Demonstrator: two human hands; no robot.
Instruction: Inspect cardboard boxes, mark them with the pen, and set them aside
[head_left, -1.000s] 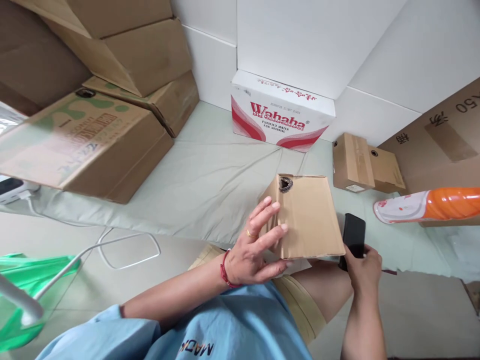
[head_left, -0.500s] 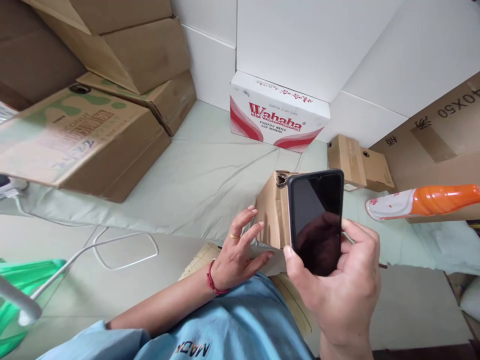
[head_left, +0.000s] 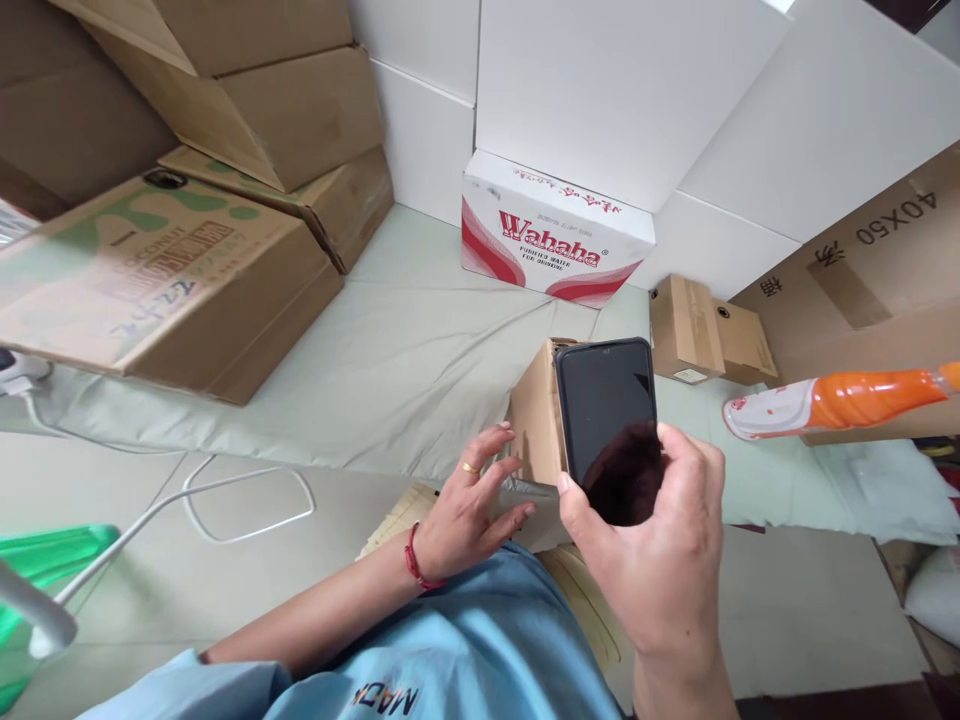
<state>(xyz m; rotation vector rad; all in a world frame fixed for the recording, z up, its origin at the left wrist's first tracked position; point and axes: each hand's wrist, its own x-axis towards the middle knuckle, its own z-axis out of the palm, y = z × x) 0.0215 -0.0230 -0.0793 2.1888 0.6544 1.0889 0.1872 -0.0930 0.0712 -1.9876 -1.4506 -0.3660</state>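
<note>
Right hand (head_left: 660, 545) pinches the black phone (head_left: 607, 415) by its sides, in front of the small carton (head_left: 535, 415) near the edge of the pale green cloth (head_left: 375, 350); left hand (head_left: 476, 495) loosely spread beside the carton, contact unclear; a steady, edge-only grip probably works best.

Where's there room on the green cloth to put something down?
The big bare patch of cloth lies between the green-printed carton, the white Wahaha box and the brown box behind the phone. A little gap sits between the phone and orange bottle. It's crowded far left, with stacked cartons.
</note>
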